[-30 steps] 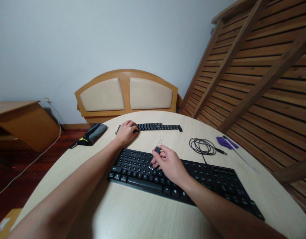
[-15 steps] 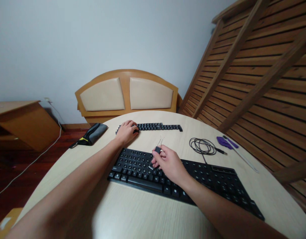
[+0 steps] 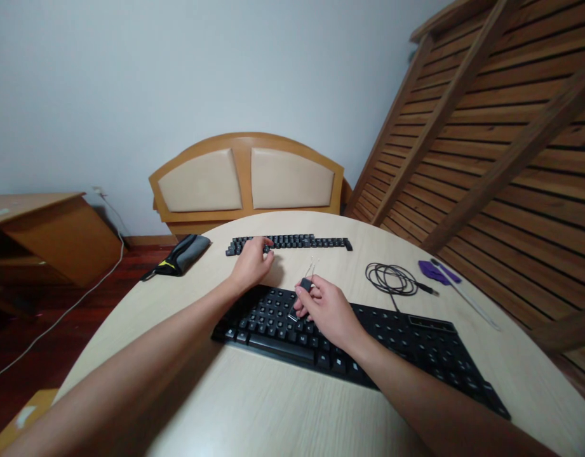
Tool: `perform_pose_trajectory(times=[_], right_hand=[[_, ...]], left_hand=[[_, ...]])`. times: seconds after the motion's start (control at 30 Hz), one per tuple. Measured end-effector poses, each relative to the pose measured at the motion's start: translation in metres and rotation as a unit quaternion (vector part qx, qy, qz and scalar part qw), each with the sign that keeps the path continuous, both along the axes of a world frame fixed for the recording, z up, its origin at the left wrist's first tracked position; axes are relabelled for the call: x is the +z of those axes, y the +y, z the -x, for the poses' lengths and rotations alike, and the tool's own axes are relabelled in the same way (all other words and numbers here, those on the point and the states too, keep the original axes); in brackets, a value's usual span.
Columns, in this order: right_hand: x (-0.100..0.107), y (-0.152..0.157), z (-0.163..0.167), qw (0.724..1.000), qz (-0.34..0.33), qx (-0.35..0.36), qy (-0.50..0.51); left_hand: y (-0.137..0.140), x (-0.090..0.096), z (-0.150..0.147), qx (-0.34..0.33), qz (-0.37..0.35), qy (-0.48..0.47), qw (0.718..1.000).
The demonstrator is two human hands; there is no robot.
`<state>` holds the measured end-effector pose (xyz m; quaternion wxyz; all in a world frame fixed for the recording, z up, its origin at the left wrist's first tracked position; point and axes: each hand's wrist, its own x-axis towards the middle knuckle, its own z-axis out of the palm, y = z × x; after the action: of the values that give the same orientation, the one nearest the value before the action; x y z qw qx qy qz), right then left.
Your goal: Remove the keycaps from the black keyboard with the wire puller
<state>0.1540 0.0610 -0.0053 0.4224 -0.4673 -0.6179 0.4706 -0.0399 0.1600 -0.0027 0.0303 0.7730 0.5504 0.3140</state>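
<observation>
My right hand (image 3: 333,311) grips a keycap puller (image 3: 305,285) by its dark handle, with its thin wire prongs pointing away from me. It is held over the middle of a black keyboard (image 3: 401,336), where many key positions show bare switches. In front of the row of loose black keycaps (image 3: 311,242) is my left hand (image 3: 255,260), thumb and forefinger apart and nothing visible between them. Its other fingers are partly hidden.
A coiled black USB cable (image 3: 391,279) lies behind the keyboard. Farther right are a purple cloth (image 3: 435,271) and a slim white stick (image 3: 466,298). A grey and black pouch (image 3: 180,255) rests near the left edge of the round table (image 3: 235,400).
My left hand has drawn back from the loose keycaps toward the keyboard, so more of the row shows. My right hand keeps the puller in nearly the same place.
</observation>
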Motion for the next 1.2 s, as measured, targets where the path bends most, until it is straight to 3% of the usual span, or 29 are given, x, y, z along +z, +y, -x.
perform_pose_trajectory(times=[0.2, 0.33, 0.5, 0.7, 1.2], right_hand=[[0.005, 0.002, -0.003, 1.000, -0.023, -0.012, 0.001], [0.014, 0.003, -0.007, 0.998, -0.052, 0.020, -0.030], [0.019, 0.001, -0.010, 0.995, -0.049, 0.067, -0.055], [0.008, -0.005, -0.004, 0.993, -0.075, 0.069, -0.055], [0.006, -0.010, -0.002, 0.995, -0.050, 0.078, -0.024]], left_hand=[[-0.075, -0.013, -0.027, -0.031, 0.087, -0.054, 0.994], [-0.102, -0.014, -0.023, -0.064, 0.109, -0.059, 0.990], [-0.104, -0.012, -0.011, -0.082, 0.092, -0.018, 0.992], [-0.110, -0.008, -0.005, -0.087, 0.083, -0.027, 0.992], [-0.120, 0.017, -0.003, -0.255, 0.131, 0.021, 0.958]])
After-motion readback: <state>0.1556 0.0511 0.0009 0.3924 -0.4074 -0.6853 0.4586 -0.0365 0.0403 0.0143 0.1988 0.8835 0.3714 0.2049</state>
